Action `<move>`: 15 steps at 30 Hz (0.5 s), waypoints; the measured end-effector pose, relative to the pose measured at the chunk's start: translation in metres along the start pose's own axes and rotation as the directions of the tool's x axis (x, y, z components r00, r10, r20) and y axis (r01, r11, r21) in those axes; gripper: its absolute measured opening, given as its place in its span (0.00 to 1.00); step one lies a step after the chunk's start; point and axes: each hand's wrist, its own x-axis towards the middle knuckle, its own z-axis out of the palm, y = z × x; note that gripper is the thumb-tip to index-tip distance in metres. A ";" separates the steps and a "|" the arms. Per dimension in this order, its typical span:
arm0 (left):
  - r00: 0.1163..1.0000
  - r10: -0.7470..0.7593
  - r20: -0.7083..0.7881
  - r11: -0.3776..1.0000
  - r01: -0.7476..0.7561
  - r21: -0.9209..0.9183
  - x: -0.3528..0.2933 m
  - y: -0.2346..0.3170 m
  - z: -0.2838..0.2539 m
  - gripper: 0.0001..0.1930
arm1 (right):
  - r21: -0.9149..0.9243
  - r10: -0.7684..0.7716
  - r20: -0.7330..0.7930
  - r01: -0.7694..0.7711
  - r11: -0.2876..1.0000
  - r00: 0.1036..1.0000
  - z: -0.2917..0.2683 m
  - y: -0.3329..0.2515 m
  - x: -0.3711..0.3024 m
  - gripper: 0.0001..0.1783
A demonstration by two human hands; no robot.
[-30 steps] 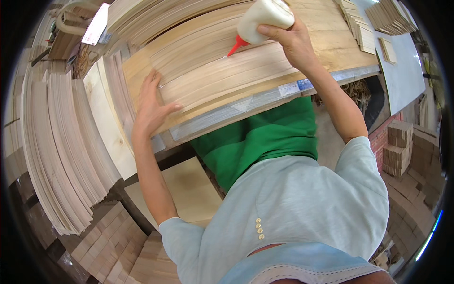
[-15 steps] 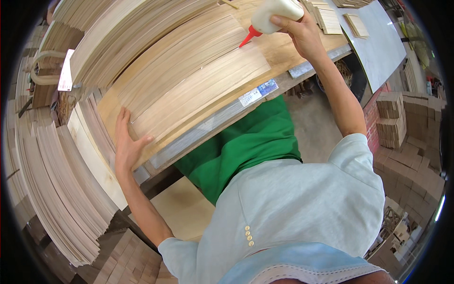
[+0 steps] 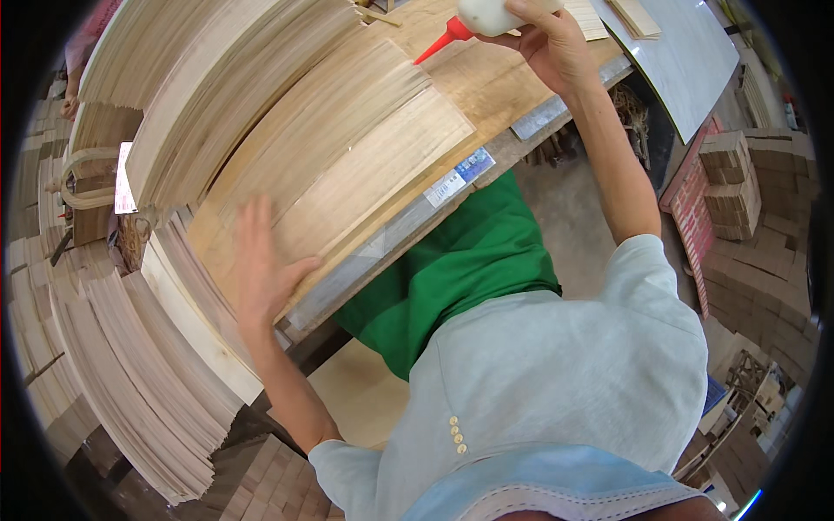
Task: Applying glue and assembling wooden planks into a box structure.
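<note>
My right hand (image 3: 563, 54) is wrapped round a white squeeze bottle (image 3: 495, 14) with a long red nozzle (image 3: 445, 40). The bottle is tilted, and the nozzle's tip points down and left at the right end of a row of thin wooden strips (image 3: 373, 165). These pale strips lie side by side on a wooden board (image 3: 495, 78) on the bench. My left hand (image 3: 263, 273) is open over the strips' left end, thumb apart and fingers stretched out and blurred. Whether its palm touches the wood I cannot tell.
Tall stacks of thin strips (image 3: 191, 113) line the bench's far side, with more stacks (image 3: 148, 373) at the left. A metal edge (image 3: 365, 260) with a blue-and-white label (image 3: 459, 176) runs along the near side. A pale sheet-topped table (image 3: 686, 65) holds wood pieces at right.
The bottle's nozzle has moved farther away from me, towards the strips' far right end. My left hand has slid right over the strips. The whole view has shifted slightly.
</note>
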 end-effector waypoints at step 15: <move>0.979 0.134 0.150 0.988 -0.144 0.054 0.043 0.025 0.025 0.64 | 0.320 0.085 -0.351 0.034 0.947 0.932 -0.008 0.072 0.045 0.18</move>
